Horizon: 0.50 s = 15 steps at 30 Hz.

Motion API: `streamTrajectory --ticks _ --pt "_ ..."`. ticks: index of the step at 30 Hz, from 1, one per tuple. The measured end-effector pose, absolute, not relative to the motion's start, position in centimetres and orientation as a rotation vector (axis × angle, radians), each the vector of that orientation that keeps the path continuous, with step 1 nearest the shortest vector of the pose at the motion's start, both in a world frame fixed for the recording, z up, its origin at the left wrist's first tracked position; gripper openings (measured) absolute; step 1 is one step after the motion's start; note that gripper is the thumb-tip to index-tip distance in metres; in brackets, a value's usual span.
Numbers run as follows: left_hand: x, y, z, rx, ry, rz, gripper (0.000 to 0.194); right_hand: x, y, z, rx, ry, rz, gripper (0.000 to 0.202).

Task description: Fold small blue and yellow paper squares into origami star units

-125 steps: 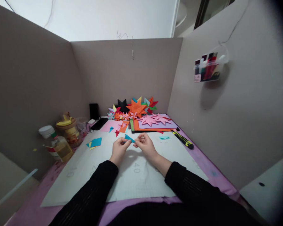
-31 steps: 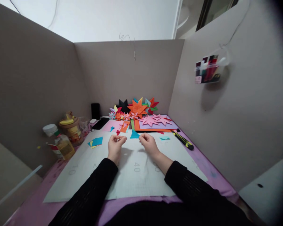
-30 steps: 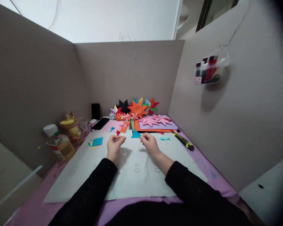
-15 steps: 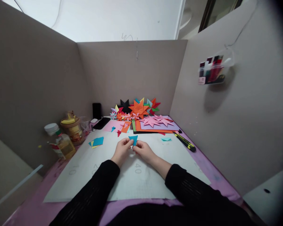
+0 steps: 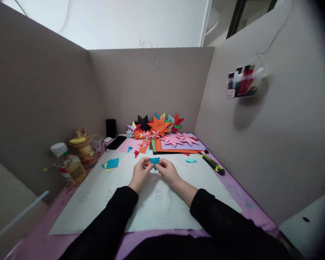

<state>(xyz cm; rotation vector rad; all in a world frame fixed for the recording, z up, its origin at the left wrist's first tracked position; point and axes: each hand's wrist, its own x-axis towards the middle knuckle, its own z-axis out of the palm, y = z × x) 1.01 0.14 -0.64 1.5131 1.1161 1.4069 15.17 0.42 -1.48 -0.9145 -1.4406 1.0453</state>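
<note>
Between my two hands is a small folded piece of blue paper (image 5: 154, 160), wide at the top and narrowing to a point below. My left hand (image 5: 141, 171) pinches its left side with thumb and fingers. Its right side is gripped by my right hand (image 5: 167, 171), the thumb tip pressed to the front. Both hands are raised over the white sheet (image 5: 146, 213). Left of them lie blue and yellow paper squares (image 5: 113, 163). A folded light-green paper (image 5: 190, 161) rests to the right.
Folded paper stars (image 5: 159, 125) stand along the back wall. Pink stars (image 5: 173, 139) lie on stacked coloured sheets. A yellow-black box cutter (image 5: 212, 164) is at the right edge. Bottles (image 5: 73, 168), a tub (image 5: 82, 148) and a phone (image 5: 116, 142) occupy the left side.
The blue paper has turned a little in my fingers, and its top edge now looks wider. My right hand has shifted slightly, its thumb now higher on the paper.
</note>
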Motion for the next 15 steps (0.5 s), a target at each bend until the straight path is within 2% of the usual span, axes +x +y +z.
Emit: streamTrajectory --ticks 5,15 --pt "1.07 -0.02 -0.48 1.600 1.209 1.387 0.019 15.13 0.32 -1.63 -0.921 -1.401 1.050 0.019" --pt "1.17 -0.29 -0.61 1.528 1.231 1.320 0.024 15.32 0.27 -1.68 -0.946 -1.450 0.997 0.019"
